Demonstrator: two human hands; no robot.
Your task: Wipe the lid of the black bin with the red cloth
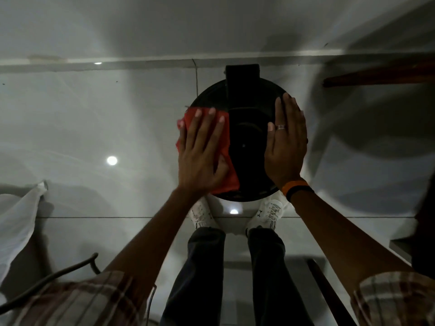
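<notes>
The black bin's round lid (247,137) is straight below me, with a black hinge block at its far edge. A red cloth (226,147) lies over the lid's left side. My left hand (201,154) presses flat on the cloth, fingers spread, thumb pinning its near part. On the lid's right rim rests my right hand (286,142), flat with fingers together, holding nothing; it wears a ring and an orange and black wristband.
The bin stands on a glossy grey tiled floor (106,128) near the wall base (141,62). My white shoes (270,214) are at the bin's near side. A white bag (16,220) is at the left, a dark cable (58,276) lower left, and dark furniture (381,78) at the right.
</notes>
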